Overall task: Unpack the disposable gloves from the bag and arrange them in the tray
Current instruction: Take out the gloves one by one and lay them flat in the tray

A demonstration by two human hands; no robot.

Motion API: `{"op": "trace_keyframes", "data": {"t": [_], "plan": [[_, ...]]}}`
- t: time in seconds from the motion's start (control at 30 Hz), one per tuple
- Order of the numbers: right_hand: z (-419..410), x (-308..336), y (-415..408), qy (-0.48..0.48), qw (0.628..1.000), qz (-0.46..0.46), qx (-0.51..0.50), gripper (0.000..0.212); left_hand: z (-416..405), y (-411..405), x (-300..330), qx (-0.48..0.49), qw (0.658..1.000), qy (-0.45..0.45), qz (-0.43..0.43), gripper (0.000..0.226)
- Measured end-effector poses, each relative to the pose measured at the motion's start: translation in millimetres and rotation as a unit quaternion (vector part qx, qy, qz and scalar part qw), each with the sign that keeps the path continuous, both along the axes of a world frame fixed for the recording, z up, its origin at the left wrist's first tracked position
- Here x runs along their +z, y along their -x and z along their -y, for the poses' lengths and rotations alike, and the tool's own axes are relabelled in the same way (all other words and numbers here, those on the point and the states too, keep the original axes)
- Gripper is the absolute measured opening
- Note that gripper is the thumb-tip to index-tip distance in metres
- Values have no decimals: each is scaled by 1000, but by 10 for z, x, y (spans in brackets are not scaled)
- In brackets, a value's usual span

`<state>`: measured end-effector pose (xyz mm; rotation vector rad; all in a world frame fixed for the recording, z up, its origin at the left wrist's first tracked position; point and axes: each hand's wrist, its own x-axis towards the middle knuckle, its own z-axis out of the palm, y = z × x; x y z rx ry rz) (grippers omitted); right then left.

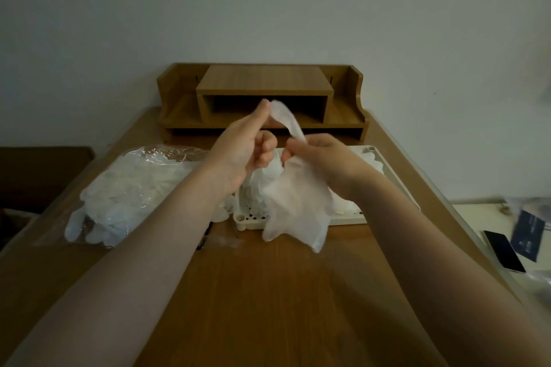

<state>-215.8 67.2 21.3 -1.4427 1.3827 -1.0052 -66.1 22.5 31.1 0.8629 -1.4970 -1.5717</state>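
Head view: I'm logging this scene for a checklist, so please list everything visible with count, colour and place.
held glove: one, translucent white, hanging over the tray's near edge
tray: one, cream, mid-table, holding gloves
bag of gloves: one, clear, left of the tray
desk organiser: one, brown wood, far end of the table
table: one, brown wood
phone: one, dark with a pale edge, on the side surface at right
dark blue packet: one, blurred, beside the phone
left hand: grip pinching the glove's upper end
right hand: grip on the glove lower down
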Motion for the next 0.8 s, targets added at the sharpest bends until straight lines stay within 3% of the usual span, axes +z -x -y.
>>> {"op": "trace_keyframes", "data": {"t": [0.1,0.17,0.23,0.3,0.4,0.57,0.7,0.8], "plan": [[49,70,47,-42,970,198,-136,30,-68,-38,-185,-29,993,92,66,72],[46,103,76,-78,929,325,-155,30,-75,-50,-329,-69,979,114,156,70],[29,112,98,-87,915,364,-153,31,-40,-22,-417,-67,969,95,217,54],[19,107,92,-86,911,374,-149,33,-9,1,-465,-86,975,51,199,60],[31,115,83,-61,917,362,-157,39,-55,37,-468,-135,984,-1,114,57],[32,134,251,20,927,332,-174,41,-49,9,-458,-102,989,-24,107,40],[-25,127,480,52,952,218,-208,10,7,-120,-374,-33,989,29,138,9],[10,59,612,-2,968,73,-241,42,49,-142,-196,-9,996,61,72,4]]}}
